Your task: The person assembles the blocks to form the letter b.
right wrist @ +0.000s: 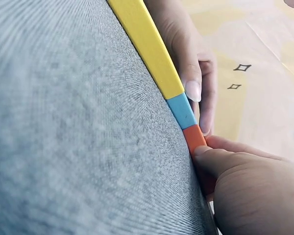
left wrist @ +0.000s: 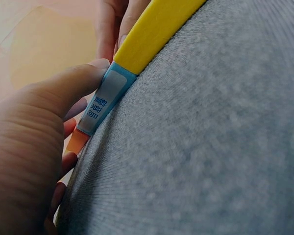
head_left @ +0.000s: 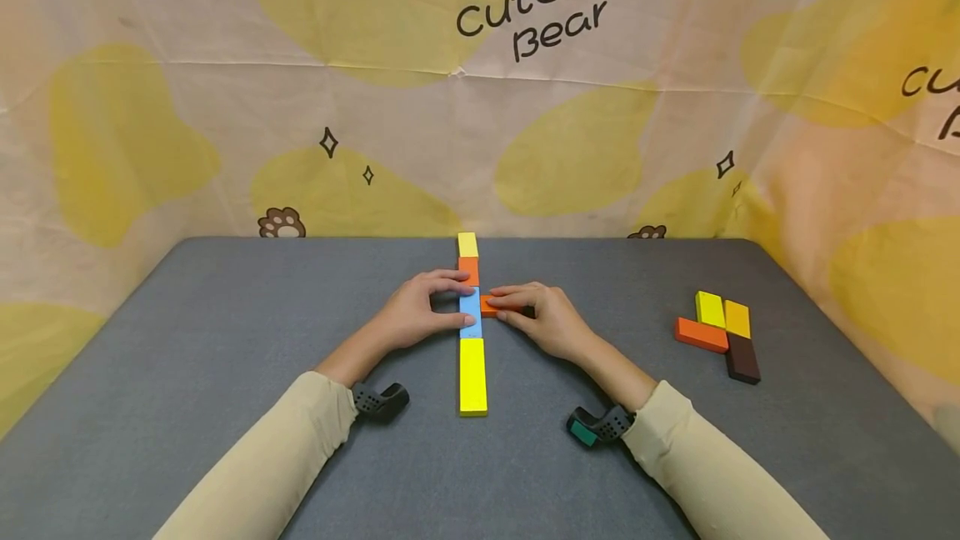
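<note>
A row of blocks runs away from me along the table's middle: long yellow block (head_left: 473, 377), blue block (head_left: 470, 327), orange block (head_left: 468, 270) and yellow block (head_left: 467, 245) at the far end. My left hand (head_left: 417, 307) rests its thumb and fingertips on the blue block (left wrist: 102, 103), a finger reaching the orange one beyond. From the right, my right hand (head_left: 551, 322) pinches a small orange block (right wrist: 195, 138) between thumb and fingers. That block lies at right angles to the row, its end against the blue block's side. The fingers hide part of it.
Right of the hands lies a group: a yellow block (head_left: 709, 309), an amber block (head_left: 737, 319), an orange block (head_left: 701, 334) and a dark brown block (head_left: 742, 358). A patterned cloth (head_left: 405, 123) hangs behind the grey table (head_left: 247, 307).
</note>
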`<state>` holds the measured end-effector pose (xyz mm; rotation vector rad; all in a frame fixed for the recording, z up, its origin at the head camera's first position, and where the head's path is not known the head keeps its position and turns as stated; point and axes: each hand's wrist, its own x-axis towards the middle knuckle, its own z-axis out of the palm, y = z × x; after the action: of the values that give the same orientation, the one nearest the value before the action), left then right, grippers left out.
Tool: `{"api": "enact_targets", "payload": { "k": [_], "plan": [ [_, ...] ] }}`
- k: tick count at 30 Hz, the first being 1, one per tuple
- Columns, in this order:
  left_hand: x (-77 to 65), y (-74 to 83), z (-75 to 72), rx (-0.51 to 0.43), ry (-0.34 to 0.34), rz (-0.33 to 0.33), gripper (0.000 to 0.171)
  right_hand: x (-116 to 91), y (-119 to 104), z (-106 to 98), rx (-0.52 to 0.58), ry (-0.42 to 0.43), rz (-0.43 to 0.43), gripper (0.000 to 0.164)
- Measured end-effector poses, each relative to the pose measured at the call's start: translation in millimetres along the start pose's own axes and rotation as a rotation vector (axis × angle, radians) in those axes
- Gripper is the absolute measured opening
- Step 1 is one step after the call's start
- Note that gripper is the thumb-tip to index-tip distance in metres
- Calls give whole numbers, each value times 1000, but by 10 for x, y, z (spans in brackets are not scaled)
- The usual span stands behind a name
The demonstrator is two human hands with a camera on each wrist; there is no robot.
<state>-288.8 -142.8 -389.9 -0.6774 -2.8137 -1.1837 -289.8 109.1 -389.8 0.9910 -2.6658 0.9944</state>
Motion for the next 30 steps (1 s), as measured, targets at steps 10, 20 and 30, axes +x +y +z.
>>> {"api": "enact_targets", "payload": {
  "k": [10,20,30],
  "plan": [
    [-3,14,8,-5,-5,-8,48,-32,-3,-33,43,-27,-8,38],
    [13,2,10,7,-5,-2,48,-40,-21,-196,79,-44,85,43],
    [-6,-10,6,-8,6,15,45,-87,-36,-628,10,-80,248,44]
  ]
}}
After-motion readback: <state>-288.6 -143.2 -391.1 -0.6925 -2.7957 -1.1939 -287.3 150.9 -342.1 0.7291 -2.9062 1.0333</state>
